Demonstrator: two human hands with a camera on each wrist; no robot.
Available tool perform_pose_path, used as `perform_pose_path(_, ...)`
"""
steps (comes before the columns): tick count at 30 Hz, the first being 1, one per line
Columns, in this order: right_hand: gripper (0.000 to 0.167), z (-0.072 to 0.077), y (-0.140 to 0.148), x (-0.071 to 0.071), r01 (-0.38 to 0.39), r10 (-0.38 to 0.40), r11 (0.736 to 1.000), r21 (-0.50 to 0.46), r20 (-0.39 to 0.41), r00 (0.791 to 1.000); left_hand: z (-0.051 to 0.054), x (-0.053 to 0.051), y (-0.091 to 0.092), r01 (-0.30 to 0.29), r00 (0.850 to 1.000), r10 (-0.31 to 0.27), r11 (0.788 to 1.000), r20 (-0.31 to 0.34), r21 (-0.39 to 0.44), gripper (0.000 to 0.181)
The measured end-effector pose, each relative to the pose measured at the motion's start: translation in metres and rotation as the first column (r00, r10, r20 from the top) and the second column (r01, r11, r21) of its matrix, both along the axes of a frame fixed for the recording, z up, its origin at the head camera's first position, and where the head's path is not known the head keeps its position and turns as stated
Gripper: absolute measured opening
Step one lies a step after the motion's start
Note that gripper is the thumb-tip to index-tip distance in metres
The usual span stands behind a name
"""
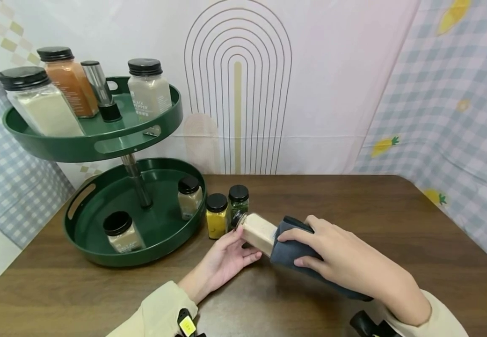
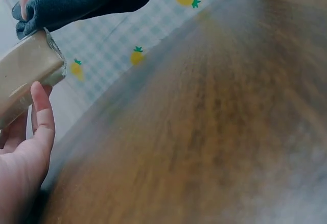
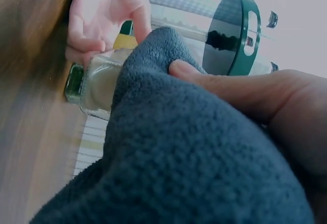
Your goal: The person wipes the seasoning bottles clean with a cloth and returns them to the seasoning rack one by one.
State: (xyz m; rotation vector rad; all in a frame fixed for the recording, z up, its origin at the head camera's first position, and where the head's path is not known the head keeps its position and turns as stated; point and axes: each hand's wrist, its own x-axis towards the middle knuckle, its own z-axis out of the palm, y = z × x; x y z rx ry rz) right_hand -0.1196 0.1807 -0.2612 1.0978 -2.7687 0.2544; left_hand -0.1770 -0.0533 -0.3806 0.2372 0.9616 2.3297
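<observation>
A glass jar of pale powder (image 1: 259,232) with a black lid lies tilted in the air above the table, its lid end toward the left. My left hand (image 1: 226,262) holds it near the lid, thumb and fingers around that end. My right hand (image 1: 331,248) grips a dark blue-grey cloth (image 1: 289,248), which touches the jar's base end. In the left wrist view the jar (image 2: 30,71) rests against the fingers, with the cloth (image 2: 87,2) just above it. The right wrist view shows the cloth (image 3: 189,147) in front, covering part of the jar (image 3: 99,83).
A green two-tier rack (image 1: 134,257) stands at the left, with several jars on its upper tier and two on the lower. Beside it on the brown table (image 1: 331,196) stand a yellow jar (image 1: 216,222) and a green jar (image 1: 239,201), just behind the held jar's lid.
</observation>
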Motion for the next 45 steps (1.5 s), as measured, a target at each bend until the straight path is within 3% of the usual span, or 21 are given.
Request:
perform_pose_path(5,0.04,-0.001,-0.001,0.003,-0.046,0.046,0.999,0.0,0.018,0.999,0.001,0.0,0.0,0.019,1.0,-0.019,1.0,-0.018,0.024,0.054)
perform_pose_path(10,0.04,0.001,0.005,0.003,0.006,-0.006,0.998,0.058,0.007,1.0,0.0,0.0,0.001,-0.014,0.999,0.015,0.999,-0.03,0.034,0.063)
perform_pose_path(16,0.045,0.004,0.006,0.001,0.04,-0.039,0.999,0.009,-0.119,0.992,-0.001,0.0,0.002,-0.015,0.998,0.017,0.999,-0.067,0.042,0.069)
perform_pose_path(22,0.048,0.0,-0.007,-0.003,0.009,-0.028,0.996,-0.093,-0.204,0.979,0.001,0.002,0.002,0.04,0.989,-0.044,0.999,-0.145,-0.03,0.068)
perform_pose_path(28,0.047,-0.012,-0.017,-0.007,-0.024,0.006,0.996,-0.086,-0.203,0.979,0.001,0.005,0.003,0.068,0.98,-0.089,0.991,-0.179,-0.118,0.072)
perform_pose_path(33,0.044,-0.017,-0.019,-0.007,-0.018,0.006,0.999,-0.05,-0.236,0.972,-0.001,0.004,0.005,0.053,0.973,-0.085,0.987,-0.216,-0.151,0.072)
perform_pose_path(37,0.042,-0.014,-0.017,-0.006,0.011,-0.013,1.0,-0.011,-0.226,0.974,0.0,0.004,0.006,0.056,0.974,-0.086,0.988,-0.211,-0.143,0.07)
perform_pose_path(45,0.04,-0.006,-0.005,-0.004,0.077,-0.068,0.995,0.065,-0.13,0.989,0.0,0.005,0.004,0.047,0.984,-0.06,0.995,-0.169,-0.083,0.067)
